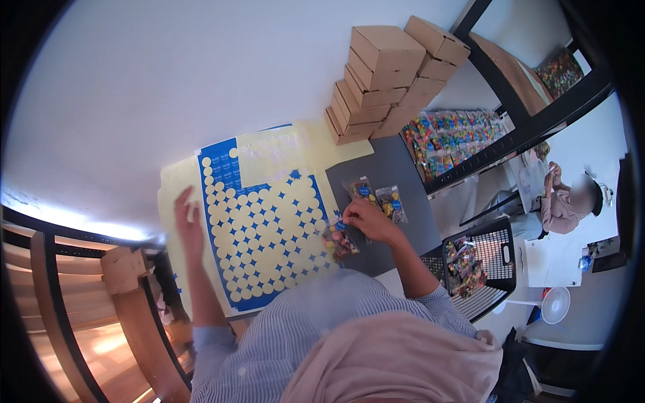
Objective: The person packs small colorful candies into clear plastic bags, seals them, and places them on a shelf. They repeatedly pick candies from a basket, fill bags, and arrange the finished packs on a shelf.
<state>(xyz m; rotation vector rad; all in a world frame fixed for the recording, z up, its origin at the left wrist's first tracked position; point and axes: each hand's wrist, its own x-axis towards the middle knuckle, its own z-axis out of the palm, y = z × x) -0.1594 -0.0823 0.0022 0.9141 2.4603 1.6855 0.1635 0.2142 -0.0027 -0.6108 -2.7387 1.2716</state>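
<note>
My right hand (367, 219) has its fingertips at the top edge of a clear bag of colourful sweets (341, 242) bearing a round blue sticker. Two similar bags lie beyond it on the dark table top: one (364, 190) just above the hand, the other (392, 204) to its right. My left hand (188, 214), slightly blurred, is raised with its fingers apart over the left edge of a blue sticker sheet (233, 305). Rows of pale round spots cover much of this sheet, and some blue printed stickers remain at its upper left.
Stacked cardboard boxes (388, 55) stand at the table's far right corner. Many sweet bags (453, 136) lie on a shelf beyond a black metal frame. A black plastic basket (506, 252) with more bags stands at the right. Farther right sits another person (562, 209) with raised hands.
</note>
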